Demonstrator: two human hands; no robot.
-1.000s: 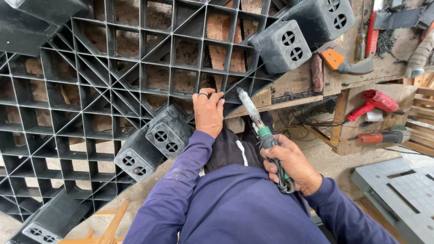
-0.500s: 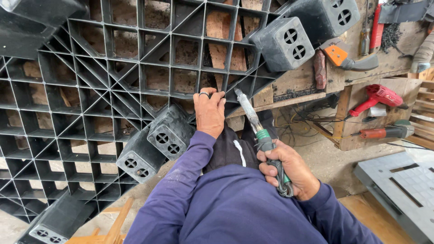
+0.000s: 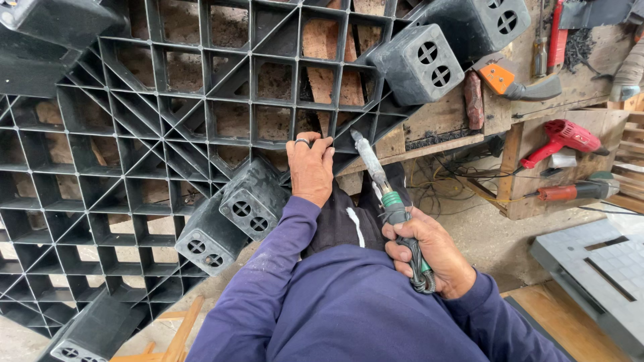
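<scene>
A: Left hand (image 3: 310,167)?
B: Fingers hooked over a rib of the black plastic grid pallet (image 3: 168,134), lying on the wooden bench (image 3: 436,121).
A: Right hand (image 3: 429,251)?
B: Fingers closed around the green-handled metal-tipped tool (image 3: 389,201), tip near the pallet's edge.

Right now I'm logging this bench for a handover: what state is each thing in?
Black plastic pallet: underside up, feet showing.
Left hand: gripping the pallet's edge rib.
Right hand: closed on the soldering tool.
Soldering tool: tip pointing toward the edge.
Red heat gun: lying unused.

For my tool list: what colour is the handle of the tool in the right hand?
Green, with a dark cord wound around it; the tool in the right hand shows in the head view.
</scene>
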